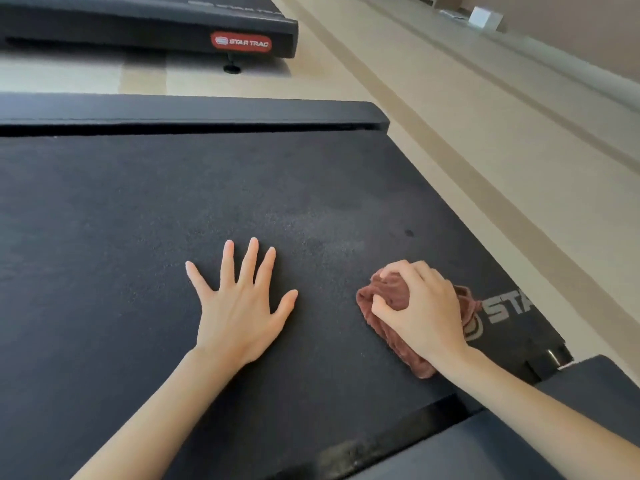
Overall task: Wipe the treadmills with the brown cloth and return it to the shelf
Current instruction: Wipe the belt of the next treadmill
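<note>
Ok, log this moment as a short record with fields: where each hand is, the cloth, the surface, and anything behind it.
left hand: flat on the belt, fingers spread, holding nothing
right hand: closed on the brown cloth
cloth state: bunched, pressed on the belt near its right edge
surface: near treadmill, dark belt
behind: second treadmill with red logo badge
shelf: not in view
</note>
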The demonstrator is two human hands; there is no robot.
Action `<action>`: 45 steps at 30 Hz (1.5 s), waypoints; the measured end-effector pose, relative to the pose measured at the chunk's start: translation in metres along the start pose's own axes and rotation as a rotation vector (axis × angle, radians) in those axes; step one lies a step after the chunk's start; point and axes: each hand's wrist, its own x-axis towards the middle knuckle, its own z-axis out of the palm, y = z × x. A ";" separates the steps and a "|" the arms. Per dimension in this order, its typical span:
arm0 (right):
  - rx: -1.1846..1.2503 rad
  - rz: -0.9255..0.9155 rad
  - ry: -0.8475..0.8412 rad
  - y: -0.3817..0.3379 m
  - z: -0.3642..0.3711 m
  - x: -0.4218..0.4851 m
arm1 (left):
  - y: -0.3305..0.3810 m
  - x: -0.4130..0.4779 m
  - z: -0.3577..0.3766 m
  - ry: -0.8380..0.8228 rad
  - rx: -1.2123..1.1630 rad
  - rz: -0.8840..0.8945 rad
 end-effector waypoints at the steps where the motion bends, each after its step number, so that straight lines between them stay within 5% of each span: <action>1: 0.029 -0.015 0.012 -0.001 0.000 0.003 | 0.000 -0.001 0.001 0.004 0.010 0.002; 5: 0.103 -0.123 0.017 -0.005 0.014 0.052 | 0.001 0.001 0.002 -0.027 0.006 -0.017; 11: 0.011 -0.030 -0.003 -0.038 0.047 0.133 | 0.005 -0.003 -0.004 -0.078 0.014 -0.041; 23: 0.165 -0.361 -0.082 -0.004 -0.011 -0.053 | -0.004 0.004 -0.004 0.006 -0.059 -0.034; 35: 0.047 -0.066 -0.037 -0.068 0.053 0.116 | -0.030 0.048 0.000 -0.023 -0.045 -0.003; 45: 0.045 -0.029 0.005 -0.084 0.054 0.080 | -0.060 0.054 -0.002 0.069 -0.116 0.052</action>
